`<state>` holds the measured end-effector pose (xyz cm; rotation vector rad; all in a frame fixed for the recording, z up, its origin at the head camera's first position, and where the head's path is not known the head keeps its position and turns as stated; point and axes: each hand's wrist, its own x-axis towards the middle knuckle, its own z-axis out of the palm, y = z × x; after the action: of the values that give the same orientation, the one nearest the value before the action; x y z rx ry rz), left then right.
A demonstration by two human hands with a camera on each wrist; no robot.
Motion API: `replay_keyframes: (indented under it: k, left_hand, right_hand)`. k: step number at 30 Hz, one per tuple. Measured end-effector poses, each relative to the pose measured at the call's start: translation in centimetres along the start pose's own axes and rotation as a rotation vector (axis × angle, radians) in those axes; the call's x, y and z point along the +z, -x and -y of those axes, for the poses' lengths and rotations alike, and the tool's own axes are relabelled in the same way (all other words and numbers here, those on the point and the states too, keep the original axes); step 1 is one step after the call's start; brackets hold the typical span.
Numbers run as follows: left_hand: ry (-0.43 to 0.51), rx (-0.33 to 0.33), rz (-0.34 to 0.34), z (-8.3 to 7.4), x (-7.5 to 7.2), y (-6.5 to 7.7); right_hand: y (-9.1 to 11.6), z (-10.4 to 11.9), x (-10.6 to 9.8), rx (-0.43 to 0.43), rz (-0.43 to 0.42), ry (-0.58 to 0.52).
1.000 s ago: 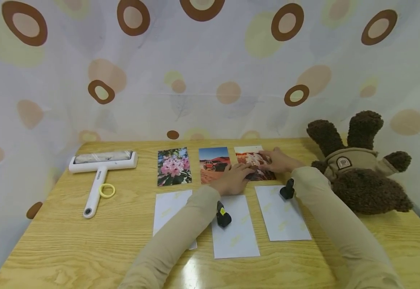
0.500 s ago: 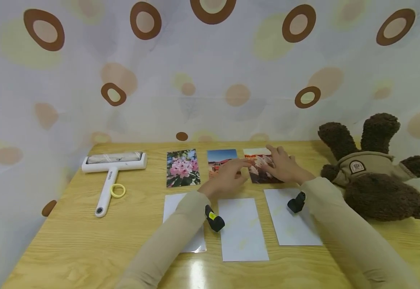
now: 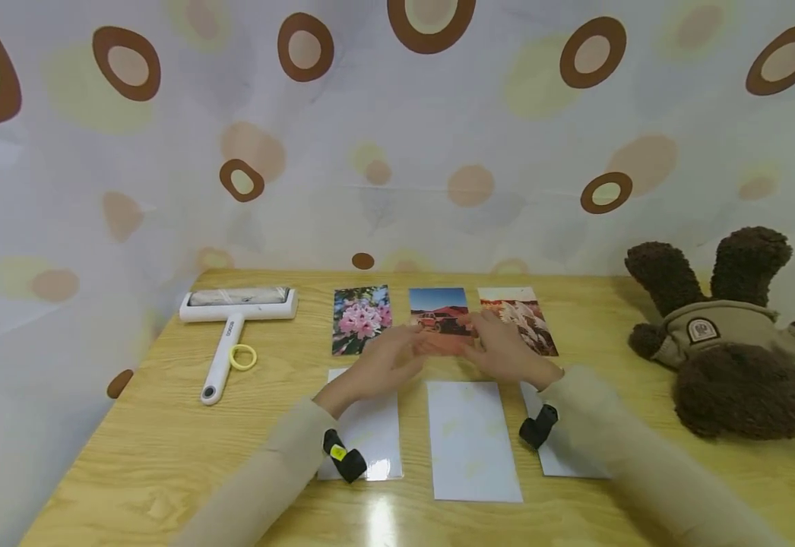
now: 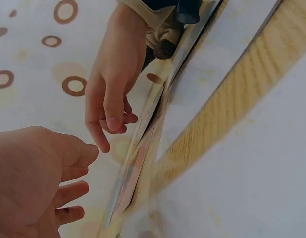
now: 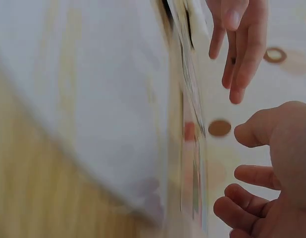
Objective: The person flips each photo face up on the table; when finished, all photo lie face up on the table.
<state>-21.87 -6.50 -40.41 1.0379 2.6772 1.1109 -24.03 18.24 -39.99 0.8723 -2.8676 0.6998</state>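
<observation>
In the head view three photo cards lie in a row at the back of the table: pink flowers (image 3: 362, 315), a red off-road car in a desert (image 3: 438, 300), and feathery grass plumes (image 3: 533, 323). Nearer stand three white sheets with faint yellow marks, the left sheet (image 3: 373, 425), the middle sheet (image 3: 476, 444) and the right sheet (image 3: 568, 460). My left hand (image 3: 382, 366) hovers between the flower card and the left sheet, fingers relaxed. Loosely spread, my right hand (image 3: 503, 351) overlaps the car and grass cards. Both wrist views show air between the fingers.
A white lint roller (image 3: 233, 310) lies at the table's left, a yellow ring (image 3: 255, 355) against its handle. On the right sits a dark brown plush toy (image 3: 753, 387) in a beige top. A patterned curtain (image 3: 397, 220) hangs behind the table.
Both hands have drawn back from the grass card: the left moved left and nearer, the right moved left toward the car card. The head view has turned slightly left.
</observation>
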Motion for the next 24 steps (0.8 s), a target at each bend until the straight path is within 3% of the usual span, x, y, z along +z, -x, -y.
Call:
replay_keyframes:
  k: [5, 12, 16, 24]
  left_hand:
    - [-0.011, -0.025, -0.017, 1.1, -1.1, 3.6]
    - [-0.030, -0.164, -0.007, 1.9, -2.3, 7.6]
    - [-0.037, -0.207, 0.016, 2.2, -2.6, 9.8]
    - [-0.111, -0.289, 0.038, 2.3, -2.5, 12.2]
  right_hand:
    - [-0.4, 2.4, 1.9, -0.082, 0.021, 0.003]
    - [-1.3, 4.9, 3.9, -0.201, 0.072, 0.033]
    - [-1.4, 6.1, 4.6, -0.273, 0.127, 0.011]
    - [-2.2, 8.2, 4.4, -0.277, 0.267, 0.004]
